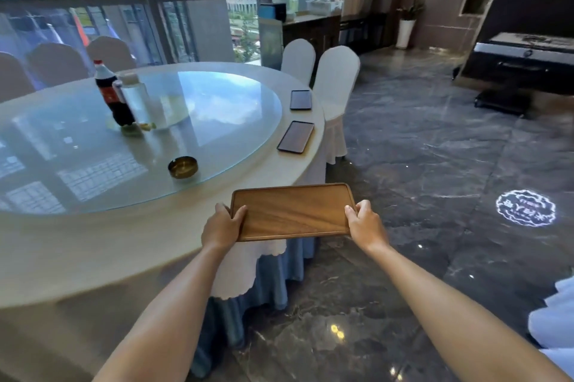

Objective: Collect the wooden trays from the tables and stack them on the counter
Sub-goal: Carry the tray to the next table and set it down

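A: Quick status. You've got one wooden tray (292,212) up in both hands, held past the edge of the round table (93,245), partly over the floor. Left hand (222,226) clamps the short left end, thumb on top of the rim; right hand (366,224) does the same on the right end. Tray looks level, nothing on it.

B: How much is done?

A: Early, I'd say. One tray lifted, not stacked yet. Two more trays (295,136) sit on the table rim by the white-covered chairs (334,83), the second one (300,99) farther back. They read dark and glossy from here, prob. glare, so can't be sure they're the same wood. Counter is likely the dark cabinet (313,29) under the window, well apart from you. No stack visible on it, but it's too far to tell.

B: Materials?

A: Tray is brown wood w/ visible grain, rectangular, rounded corners, low raised lip all round. Rigid, so an end grip should hold fine. Table has a smooth pale cloth and a big glass turntable (139,139), very reflective. On it: a cola bottle (113,92), a clear bottle (135,99), a small brass-coloured ashtray (182,166). Floor (435,164) is polished dark stone, shiny, poss. slick, so walk steady.
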The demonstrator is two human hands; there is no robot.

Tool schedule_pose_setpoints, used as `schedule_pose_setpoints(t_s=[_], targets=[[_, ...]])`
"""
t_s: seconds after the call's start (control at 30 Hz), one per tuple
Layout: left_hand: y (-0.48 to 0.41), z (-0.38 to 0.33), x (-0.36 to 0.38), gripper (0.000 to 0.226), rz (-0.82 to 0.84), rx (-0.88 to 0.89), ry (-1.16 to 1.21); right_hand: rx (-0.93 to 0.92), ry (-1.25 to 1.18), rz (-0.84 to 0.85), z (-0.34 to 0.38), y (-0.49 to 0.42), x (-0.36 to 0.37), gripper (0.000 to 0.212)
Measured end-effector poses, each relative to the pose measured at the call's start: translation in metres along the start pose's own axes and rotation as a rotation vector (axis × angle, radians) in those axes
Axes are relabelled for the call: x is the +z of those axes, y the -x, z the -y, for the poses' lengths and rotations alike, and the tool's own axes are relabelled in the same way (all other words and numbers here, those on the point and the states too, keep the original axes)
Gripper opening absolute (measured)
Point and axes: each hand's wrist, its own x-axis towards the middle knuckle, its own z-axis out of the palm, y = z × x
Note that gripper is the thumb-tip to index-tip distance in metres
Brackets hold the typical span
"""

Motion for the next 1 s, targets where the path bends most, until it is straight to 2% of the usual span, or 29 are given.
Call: schedule_pose_setpoints(t_s=[0.33, 0.6, 0.9, 1.0], targets=[[-0.160, -0.093, 0.106, 0.037, 0.021, -0.021, 0.007, 0.016, 0.003, -0.013, -0.014, -0.210, -0.010, 0.039], [-0.281, -0.183, 0.158, 0.035, -0.015, -0.056, 0.070, -0.029, 0.026, -0.009, 0.003, -0.381, -0.034, 0.039], [-0.388, -0.202, 0.209, 0.035, -0.047, -0.181, 0.046, -0.104, 0.126, 0.111, 0.016, -0.517, -0.010, 0.040], [-0.426, -0.203, 0.226, 0.041, -0.060, -0.233, 0.043, -0.141, 0.166, 0.160, 0.023, -0.563, 0.006, 0.038]])
